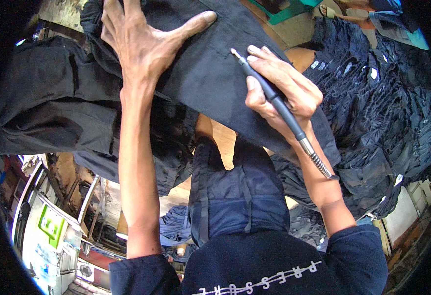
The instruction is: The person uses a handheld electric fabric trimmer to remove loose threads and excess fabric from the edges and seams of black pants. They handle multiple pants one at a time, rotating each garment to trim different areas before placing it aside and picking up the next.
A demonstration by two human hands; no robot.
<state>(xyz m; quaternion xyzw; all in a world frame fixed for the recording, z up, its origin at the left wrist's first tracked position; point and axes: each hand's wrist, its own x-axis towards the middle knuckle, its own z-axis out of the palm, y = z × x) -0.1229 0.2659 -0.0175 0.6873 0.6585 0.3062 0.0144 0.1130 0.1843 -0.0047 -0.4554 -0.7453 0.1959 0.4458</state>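
My left hand (144, 42) lay flat with the fingers spread wide on the dark navy cloth garment (210, 73), which stretched across the upper centre of the frame over my lap. It held nothing; it only pressed the cloth down. My right hand (282, 93) was closed like on a pencil around the slim black rotary handpiece with a metal tip (269, 91), right of centre, and the tip touched the cloth or stood just above it; I could not tell which.

I judged that the main danger was the tip. If the cloth slipped under my left palm, the tip could catch a fold and tear a hole where I did not want one. My left thumb pointed toward the tip and was rather near to it, so a sudden jump of the tool could hurt it. The ribbed metal flexible shaft (318, 160) ran down along my right wrist, and if it pulled tight it could drag the tip off its line.

A large heap of dark folded garments (387, 113) filled the right side of the frame. Another bundle of dark cloth (53, 98) lay at the left, close to my left forearm, leaving it little room. My blue trouser knees (237, 196) were below the centre.
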